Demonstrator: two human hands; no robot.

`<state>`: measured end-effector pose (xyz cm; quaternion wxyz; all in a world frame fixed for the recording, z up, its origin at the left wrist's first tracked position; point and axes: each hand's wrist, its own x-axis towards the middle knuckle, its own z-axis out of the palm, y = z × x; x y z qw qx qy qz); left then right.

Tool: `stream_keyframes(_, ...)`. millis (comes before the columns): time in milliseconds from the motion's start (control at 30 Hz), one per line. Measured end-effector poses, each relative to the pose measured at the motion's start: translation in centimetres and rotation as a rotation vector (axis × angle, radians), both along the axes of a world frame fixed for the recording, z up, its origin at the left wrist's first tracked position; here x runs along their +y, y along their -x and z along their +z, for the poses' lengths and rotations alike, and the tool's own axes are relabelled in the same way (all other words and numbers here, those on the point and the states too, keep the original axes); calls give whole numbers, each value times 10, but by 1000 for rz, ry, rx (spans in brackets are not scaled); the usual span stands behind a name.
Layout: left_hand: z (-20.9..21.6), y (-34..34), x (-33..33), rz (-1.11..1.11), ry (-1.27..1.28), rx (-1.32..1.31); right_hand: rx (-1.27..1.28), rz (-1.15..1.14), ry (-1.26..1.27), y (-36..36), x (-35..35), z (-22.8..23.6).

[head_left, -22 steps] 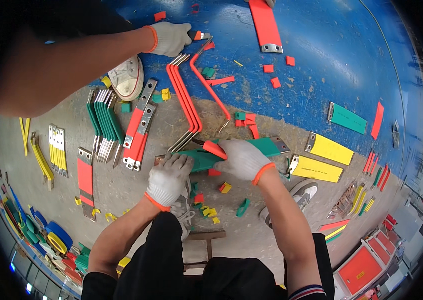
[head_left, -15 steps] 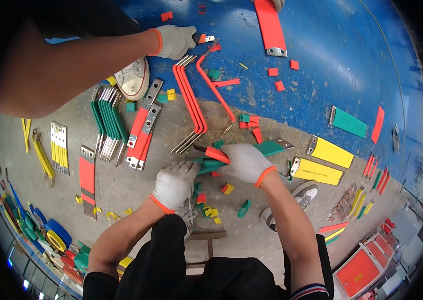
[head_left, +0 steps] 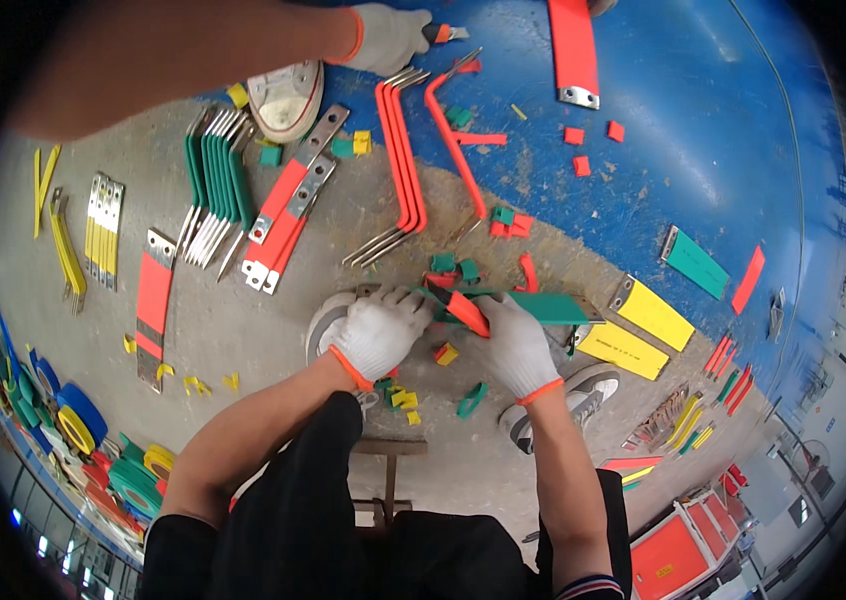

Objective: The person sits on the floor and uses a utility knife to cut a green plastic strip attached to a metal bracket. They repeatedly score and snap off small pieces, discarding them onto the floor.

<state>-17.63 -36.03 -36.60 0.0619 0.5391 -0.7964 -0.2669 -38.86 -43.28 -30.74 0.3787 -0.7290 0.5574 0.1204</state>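
My left hand (head_left: 383, 328), in a white knitted glove with an orange cuff, is closed on the left end of a flat metal bar in a green sleeve (head_left: 543, 307). My right hand (head_left: 518, 345), gloved alike, grips a red-handled utility knife (head_left: 467, 312). The knife lies across the bar, its dark tip toward my left hand; the blade's contact is too small to make out. The bar's right end sticks out past my right hand. Green sleeve scraps (head_left: 468, 270) lie just beyond the bar, and a green loop (head_left: 472, 400) lies nearer me.
Another person's gloved hand (head_left: 388, 38) holds a knife (head_left: 443, 33) at the top. Bent red rods (head_left: 403, 150), bent green bars (head_left: 218, 170), red bars (head_left: 288, 200) and yellow bars (head_left: 623, 350) lie around on the floor. A wooden stool (head_left: 390, 450) stands between my legs.
My view has shifted. The green bar has turned nearer to level, and the knife has moved right along it with my right hand. My left hand stays at the bar's left end.
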Motion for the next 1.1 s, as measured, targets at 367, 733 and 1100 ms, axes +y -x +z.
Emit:
stream_keyframes(367, -1, -7, -1, 6, 37, 56, -130, -250, 7, -4, 18, -11)
stream_keyframes(733, -7, -8, -11, -2, -22, 48, -316, -377, 107, 0, 31, -18)
stream_keyframes(1100, -13, -5, -10, 83, -38, 49, -247, -339, 145, -4, 14, -14)
